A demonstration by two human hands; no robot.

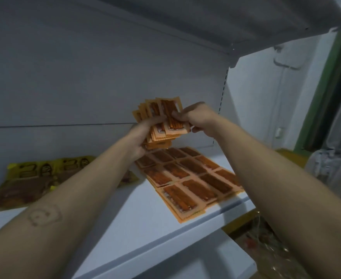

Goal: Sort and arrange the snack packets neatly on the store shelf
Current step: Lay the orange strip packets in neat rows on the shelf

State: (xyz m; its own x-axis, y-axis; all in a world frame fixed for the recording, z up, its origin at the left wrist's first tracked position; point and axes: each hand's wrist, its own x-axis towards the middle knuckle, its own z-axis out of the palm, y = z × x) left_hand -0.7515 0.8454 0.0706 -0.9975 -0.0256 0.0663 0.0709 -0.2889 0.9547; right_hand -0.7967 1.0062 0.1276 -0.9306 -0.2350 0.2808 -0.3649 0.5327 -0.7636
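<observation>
1. Shelf point(125, 228), near edge: white, bare on the near-left. Both forearms reach over it.
2. Mid shelf, left: yellow packets point(34, 178) lying flat, overlapped. Two count for certain; blur hides any more.
3. Mid shelf, right: laid orange packets point(187, 178) flat in a grid running slantwise to the shelf edge. About twelve faces show, three rows of four, with more layers beneath that cannot be counted.
4. Above the grid's far end: held bundle point(161, 117) of the same orange packets, fanned, clear of the shelf. At least five edges show.
5. Left hand point(139, 135) wraps the bundle's lower part from the left. Right hand point(193, 115) pinches the front packet at its right side.
6. Step, as I judge it: dealing off the front packet. Keep the left grip firm so the fan doesn't spill, slide one packet only, and lay it square with a grid row.
7. Far: grey back panel point(85, 77).
</observation>
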